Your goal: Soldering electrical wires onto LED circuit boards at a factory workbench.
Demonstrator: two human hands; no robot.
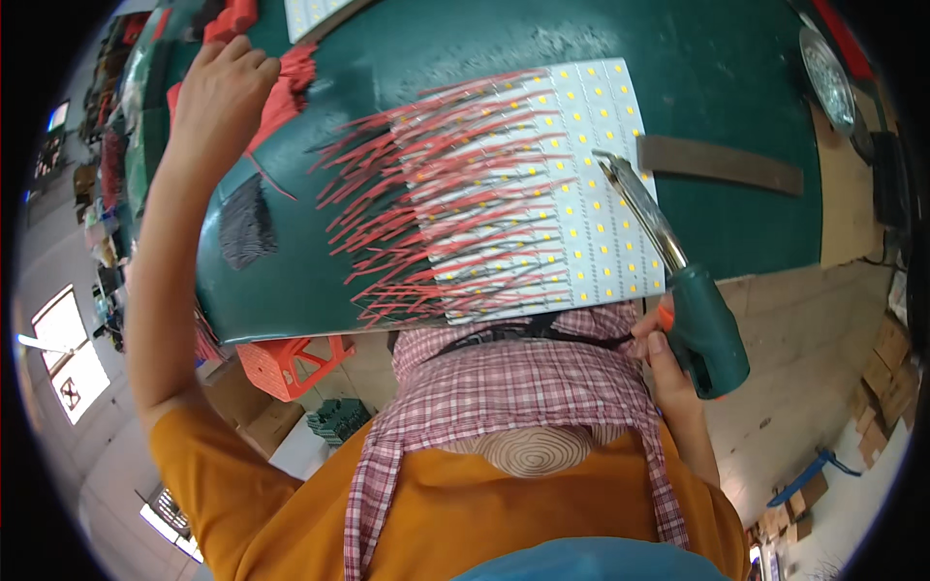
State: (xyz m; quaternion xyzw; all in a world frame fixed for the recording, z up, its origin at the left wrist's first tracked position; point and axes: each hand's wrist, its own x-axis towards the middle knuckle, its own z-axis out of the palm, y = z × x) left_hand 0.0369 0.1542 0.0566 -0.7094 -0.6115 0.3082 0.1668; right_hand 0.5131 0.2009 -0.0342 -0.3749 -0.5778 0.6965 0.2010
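Observation:
My left hand (231, 85) reaches to the far left of the green table, fingers curled at a pile of red wires (289, 97). Whatever those fingers grip is hidden. A soldering gun (712, 334) with a green body and metal barrel is held in my right hand (666, 366), at the table's near edge. Its tip points over a white LED board (593, 208) dotted with small yellow chips. Rows of red and black wires (465, 184) lie across the left part of that board and stick out past its left edge.
A flat grey-brown bar (722, 165) touches the board's right side. Black wires (249, 223) lie in a small heap on the left. Another white board (315, 15) rests at the far edge. A round metallic object (829, 79) is at far right; a red stool (291, 366) stands below the table.

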